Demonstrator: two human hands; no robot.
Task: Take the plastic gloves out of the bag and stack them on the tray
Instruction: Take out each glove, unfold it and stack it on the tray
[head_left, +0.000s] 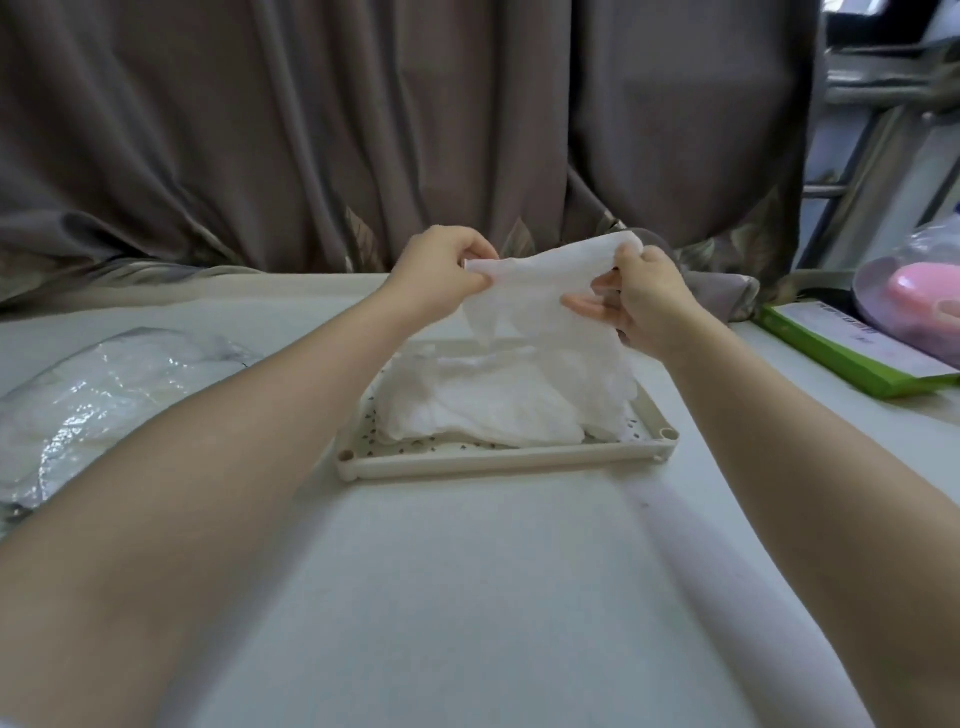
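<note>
Curtain behind, white table below: we hold 1 glove (545, 291) above the tray (498, 457), left hand (441, 275) and right hand (649, 301) pinching its top edge. It looks thin, limp and slippery, so we'd grip the edges, with the pile (483, 400) beneath and the bag (104, 395) well left.

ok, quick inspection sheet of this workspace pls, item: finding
Surface: white table, mostly bare in front.
Job's things: beige tray holding a glove stack; one plastic glove held above it; clear bag lying left of the tray.
Clutter: green box and pink item in plastic at far right.
Grippers: left hand and right hand both pinch the glove's top edge.
Cables: nothing seen.
Surroundings: brown curtain behind; metal frame at right.
</note>
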